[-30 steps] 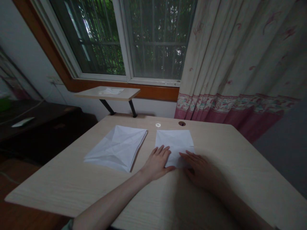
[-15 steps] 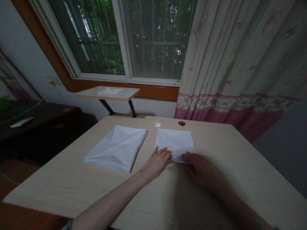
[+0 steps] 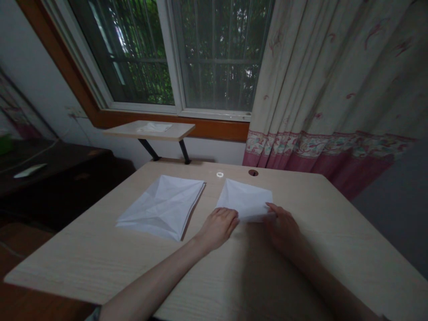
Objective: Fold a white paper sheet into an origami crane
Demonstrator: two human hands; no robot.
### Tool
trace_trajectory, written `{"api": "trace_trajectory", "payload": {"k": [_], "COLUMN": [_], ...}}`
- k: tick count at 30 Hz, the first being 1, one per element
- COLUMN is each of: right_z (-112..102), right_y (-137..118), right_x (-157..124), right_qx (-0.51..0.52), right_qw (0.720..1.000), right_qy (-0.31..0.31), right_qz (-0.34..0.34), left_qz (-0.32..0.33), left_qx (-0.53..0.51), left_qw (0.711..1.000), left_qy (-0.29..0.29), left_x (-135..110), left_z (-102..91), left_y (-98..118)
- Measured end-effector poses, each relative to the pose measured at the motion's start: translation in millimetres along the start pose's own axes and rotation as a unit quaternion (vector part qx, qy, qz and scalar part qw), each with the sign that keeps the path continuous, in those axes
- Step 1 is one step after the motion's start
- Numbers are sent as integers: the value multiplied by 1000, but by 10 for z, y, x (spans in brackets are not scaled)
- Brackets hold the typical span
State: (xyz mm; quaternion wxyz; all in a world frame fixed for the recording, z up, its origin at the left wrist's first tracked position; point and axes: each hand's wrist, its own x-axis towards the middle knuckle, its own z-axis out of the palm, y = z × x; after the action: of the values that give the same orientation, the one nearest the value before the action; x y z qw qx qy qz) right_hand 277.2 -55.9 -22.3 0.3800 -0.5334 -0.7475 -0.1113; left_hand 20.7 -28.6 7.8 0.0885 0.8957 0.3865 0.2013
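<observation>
A white sheet of paper [image 3: 245,199] lies on the light wooden table [image 3: 100,258], just past both my hands. My left hand [image 3: 219,226] rests at the sheet's near left corner, fingers curled onto its edge. My right hand [image 3: 284,225] grips the near right corner, which is slightly raised and smeared by motion. To the left lies a stack of creased white sheets [image 3: 163,205], untouched.
A small ring [image 3: 220,174] and a round cable hole [image 3: 253,172] sit near the table's far edge. Behind it are a small shelf [image 3: 150,130] under the window, a flowered curtain [image 3: 334,89] at right and a dark cabinet [image 3: 50,174] at left.
Both hands drew back from lying flat on the sheet to its near corners. The sheet has turned and its right corner has lifted; the stack at left has not moved.
</observation>
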Motion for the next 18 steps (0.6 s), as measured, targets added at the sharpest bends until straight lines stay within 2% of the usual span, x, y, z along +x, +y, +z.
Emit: {"api": "trace_trajectory", "payload": {"k": [5, 10, 18], "right_z": [-1, 3, -12], "right_y": [8, -20, -131], "right_x": [29, 59, 52], "right_qx": [15, 21, 25], "right_qw": [999, 998, 994], "right_qy": [29, 60, 108], "right_qz": [24, 5, -3], "left_qz": [11, 18, 12], "left_qx": [-62, -95, -140], "left_qw": [998, 995, 990], "left_qy": [15, 27, 6], "left_x": [-6, -23, -53], "left_z": [35, 14, -27], "left_y": [-24, -17, 9]}}
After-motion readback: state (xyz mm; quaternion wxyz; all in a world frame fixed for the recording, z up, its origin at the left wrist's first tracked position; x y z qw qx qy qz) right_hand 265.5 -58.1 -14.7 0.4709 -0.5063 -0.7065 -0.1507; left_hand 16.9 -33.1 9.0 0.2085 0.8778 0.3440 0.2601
